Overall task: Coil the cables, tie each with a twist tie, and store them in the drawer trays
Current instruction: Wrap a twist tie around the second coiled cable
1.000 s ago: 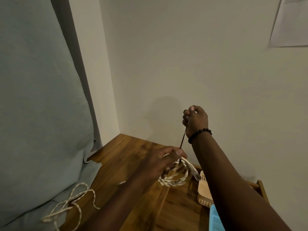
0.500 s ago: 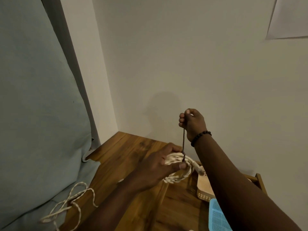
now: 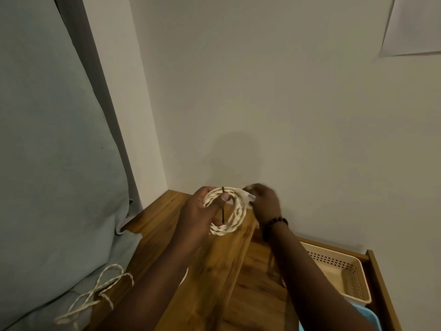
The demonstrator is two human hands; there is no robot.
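Observation:
My left hand point(image 3: 199, 215) holds a coil of white braided cable point(image 3: 235, 219) upright above the wooden cabinet top point(image 3: 214, 271), thumb pressed on the strands. A dark twist tie point(image 3: 223, 206) runs over the top of the coil and hangs down through its middle. My right hand point(image 3: 265, 201), with a bead bracelet at the wrist, pinches the coil's right side at the white connector point(image 3: 249, 198). It is blurred, so I cannot tell if it also grips the tie's other end. A beige perforated tray point(image 3: 353, 278) sits in the open drawer at lower right.
A second loose white braided cable point(image 3: 100, 292) lies on the grey-blue cushion point(image 3: 55, 163) at lower left. A blue tray corner point(image 3: 367, 316) shows beside the beige one. The drawer's wooden side point(image 3: 381, 295) runs along the right. A wall stands close behind.
My right hand has come down from holding the tie stretched upward to the coil's right side. My left hand has turned the coil more upright, with the tie now lying over it.

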